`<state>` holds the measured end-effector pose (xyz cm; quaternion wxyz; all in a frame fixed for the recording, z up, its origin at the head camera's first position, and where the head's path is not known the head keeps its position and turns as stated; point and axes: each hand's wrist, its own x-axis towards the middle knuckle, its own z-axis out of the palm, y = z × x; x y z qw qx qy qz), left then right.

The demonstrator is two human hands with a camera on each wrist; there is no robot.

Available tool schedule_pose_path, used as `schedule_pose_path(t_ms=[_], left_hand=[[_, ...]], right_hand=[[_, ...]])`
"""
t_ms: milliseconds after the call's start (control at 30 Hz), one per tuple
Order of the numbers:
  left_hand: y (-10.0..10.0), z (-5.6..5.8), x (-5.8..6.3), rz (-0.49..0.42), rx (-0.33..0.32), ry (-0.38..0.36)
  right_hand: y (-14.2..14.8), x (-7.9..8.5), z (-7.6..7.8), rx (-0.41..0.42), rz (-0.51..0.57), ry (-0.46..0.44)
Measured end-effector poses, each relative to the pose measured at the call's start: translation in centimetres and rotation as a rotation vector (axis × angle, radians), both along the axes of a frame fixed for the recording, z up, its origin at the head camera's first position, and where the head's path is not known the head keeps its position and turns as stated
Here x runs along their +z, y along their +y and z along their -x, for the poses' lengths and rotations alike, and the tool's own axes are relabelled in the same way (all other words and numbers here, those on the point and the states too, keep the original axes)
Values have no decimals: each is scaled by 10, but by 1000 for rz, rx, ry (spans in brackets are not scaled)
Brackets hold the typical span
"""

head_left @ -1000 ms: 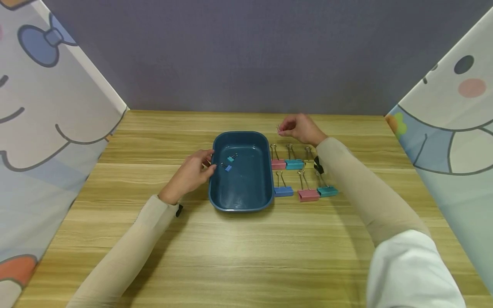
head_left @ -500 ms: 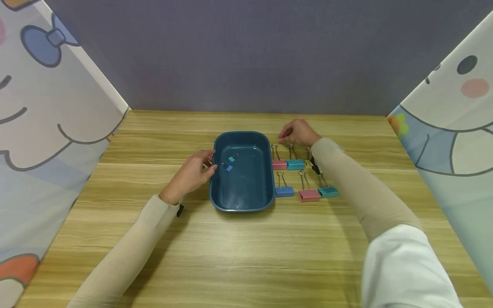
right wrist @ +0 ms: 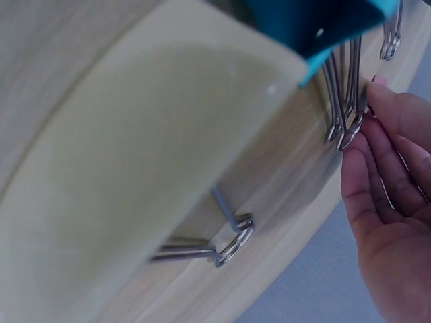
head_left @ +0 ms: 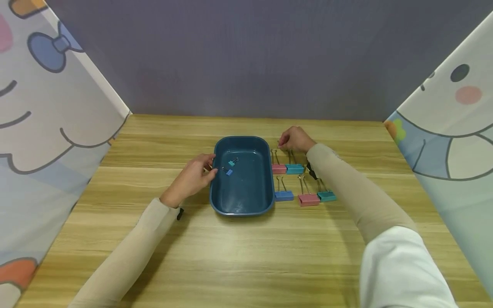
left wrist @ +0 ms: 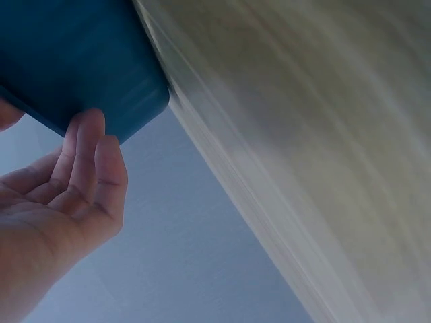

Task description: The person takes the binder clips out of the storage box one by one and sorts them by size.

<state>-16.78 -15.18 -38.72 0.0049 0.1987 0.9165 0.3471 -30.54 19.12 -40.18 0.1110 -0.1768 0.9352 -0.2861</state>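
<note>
My left hand (head_left: 192, 175) grips the left rim of a dark blue plastic tray (head_left: 242, 213), its fingers on the outer wall in the left wrist view. Inside the tray lie a small teal binder clip (head_left: 232, 163) and a small blue one (head_left: 229, 172). Behind the larger clips, my right hand (head_left: 295, 139) pinches a small pink binder clip (right wrist: 380, 81), mostly covered by the fingertips. Its fingertips are close to the wire handles of a large teal binder clip (head_left: 294, 168). A large pink clip (head_left: 279, 169) stands beside that one.
A yellow binder clip (right wrist: 155, 155) is partly behind the right sleeve in the head view. Nearer me are large blue (head_left: 284, 196), pink (head_left: 309, 199) and teal (head_left: 326, 196) clips. A grey panel (head_left: 246, 60) closes the table's back, with printed panels at both sides.
My right hand has come down and slightly toward me with the small pink binder clip, nearer the large clips' handles. My left hand stays at the tray's rim. The head view has shifted slightly.
</note>
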Motion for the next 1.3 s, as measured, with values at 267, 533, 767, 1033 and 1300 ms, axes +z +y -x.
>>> schedule_pose_path(t_ms=[267, 533, 767, 1033, 1300], left_hand=[[0, 0, -1, 3, 0, 14], [0, -2, -4, 3, -4, 13], [0, -1, -3, 5, -2, 22], [0, 0, -4, 6, -1, 25], [0, 1, -4, 13, -2, 26]], right_hand=[[-2, 2, -2, -5, -16, -17], [0, 8, -4, 9, -22, -53], [4, 26, -8, 10, 26, 31], [7, 35, -14, 20, 76, 69], [-4, 57, -28, 77, 151, 142]])
